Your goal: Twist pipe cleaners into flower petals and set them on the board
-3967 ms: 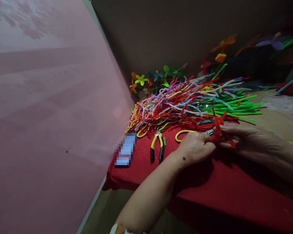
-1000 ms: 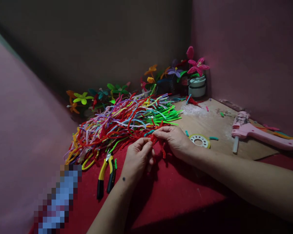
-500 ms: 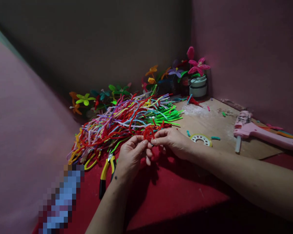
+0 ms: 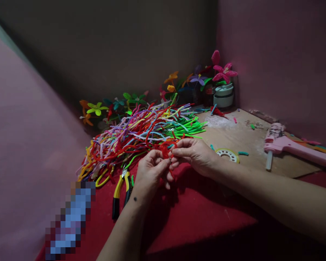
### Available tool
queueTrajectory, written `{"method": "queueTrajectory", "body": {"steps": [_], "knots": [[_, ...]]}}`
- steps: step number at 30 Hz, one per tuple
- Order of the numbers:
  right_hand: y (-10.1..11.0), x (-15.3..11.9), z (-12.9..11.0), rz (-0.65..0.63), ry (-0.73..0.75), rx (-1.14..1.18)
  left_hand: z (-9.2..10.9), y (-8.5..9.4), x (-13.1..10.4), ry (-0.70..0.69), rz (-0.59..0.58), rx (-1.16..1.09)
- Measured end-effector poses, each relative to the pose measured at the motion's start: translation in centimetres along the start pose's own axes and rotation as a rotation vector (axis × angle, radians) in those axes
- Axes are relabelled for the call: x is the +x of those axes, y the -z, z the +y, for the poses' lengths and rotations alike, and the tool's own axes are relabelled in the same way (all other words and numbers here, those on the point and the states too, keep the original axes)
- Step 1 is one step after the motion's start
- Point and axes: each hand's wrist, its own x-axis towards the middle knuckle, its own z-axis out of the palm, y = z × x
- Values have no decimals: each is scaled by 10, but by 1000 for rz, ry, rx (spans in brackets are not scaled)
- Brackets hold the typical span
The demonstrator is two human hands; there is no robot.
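Note:
A red pipe cleaner (image 4: pixel 166 149), bent into loops, is pinched between both hands over the red table cover. My left hand (image 4: pixel 153 168) closes its thumb and fingers on the lower part of it. From the right, my right hand (image 4: pixel 194 154) grips the same piece with thumb and forefinger, its fingertips almost against the left ones. A short red end pokes out below the fingers. Just behind the hands lies a big heap of multicoloured pipe cleaners (image 4: pixel 133 130). Yellow-and-black pliers (image 4: pixel 122 190) rest beside my left wrist.
A pink glue gun (image 4: pixel 285 145) lies on the brown board (image 4: pixel 250 136) at right, near a roll of tape (image 4: pixel 227 155) and small pipe cleaner scraps. Pipe cleaner flowers (image 4: pixel 97 108) stand along the back wall, one pink flower (image 4: pixel 225 73) above a pale container (image 4: pixel 223 96).
Both hands stay together on the red pipe cleaner, whose loops are now more covered by the right fingers. A red end now shows below the fingers. The view has shifted slightly.

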Motion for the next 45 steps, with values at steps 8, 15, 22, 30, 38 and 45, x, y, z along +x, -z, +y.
{"method": "queueTrajectory", "body": {"steps": [8,15,22,30,38,45], "knots": [[-2,-4,-1,46,187,-289,-1,-6,-1,5,-16,30],[-5,-9,-5,101,251,-621,-1,-10,-3,-24,26,56],[-5,-10,-7,107,234,-818,-2,-12,-3,-75,16,70],[-1,-11,-10,0,28,-791,-14,-10,-3,-93,-9,57],[2,-11,-10,-44,44,-682,-15,-4,-4,-144,21,68],[-5,-17,-10,25,147,-878,-13,-7,-5,-128,-15,-51]]}}
